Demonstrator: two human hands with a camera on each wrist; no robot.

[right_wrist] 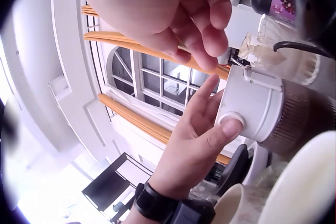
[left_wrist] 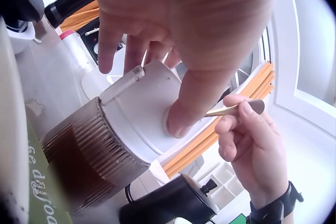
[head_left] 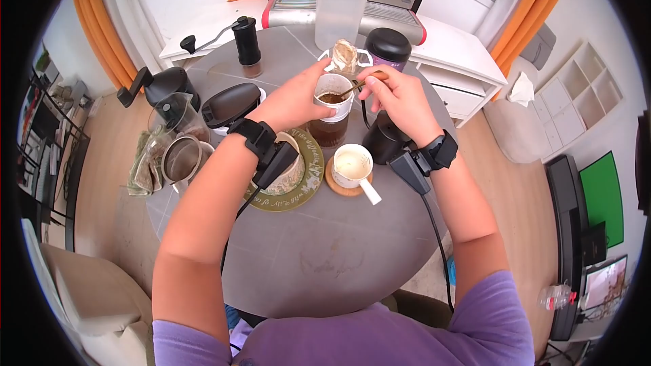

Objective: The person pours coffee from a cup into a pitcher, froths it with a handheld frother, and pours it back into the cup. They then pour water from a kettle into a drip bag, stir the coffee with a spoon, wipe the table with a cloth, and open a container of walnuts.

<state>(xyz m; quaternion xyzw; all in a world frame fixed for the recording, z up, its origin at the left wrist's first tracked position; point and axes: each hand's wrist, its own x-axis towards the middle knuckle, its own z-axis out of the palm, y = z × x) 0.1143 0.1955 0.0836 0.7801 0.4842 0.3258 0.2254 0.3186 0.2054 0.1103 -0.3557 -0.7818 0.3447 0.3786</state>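
Note:
A white dripper (head_left: 333, 114) sits on a ribbed glass (head_left: 330, 133) of dark brown liquid, with wet brown coffee grounds (head_left: 331, 98) showing inside. My left hand (head_left: 296, 100) holds the dripper by its side. In the left wrist view, that thumb (left_wrist: 184, 116) presses on the white wall (left_wrist: 139, 106) while the fingers reach round the far side. Between thumb and fingertips, my right hand (head_left: 405, 103) pinches a small spoon (left_wrist: 227, 111) with a wooden handle end. Its metal stem slants down into the dripper; the tip is hidden there.
Close by stand a white handled cup (head_left: 354, 165) on a wooden coaster, a black kettle (head_left: 385, 141) and a green plate (head_left: 298, 193) bearing a bowl. Behind are a crumpled paper filter (head_left: 344, 56), a black-lidded jar (head_left: 388, 44), a plastic pitcher (head_left: 341, 13) and a hand grinder (head_left: 247, 42).

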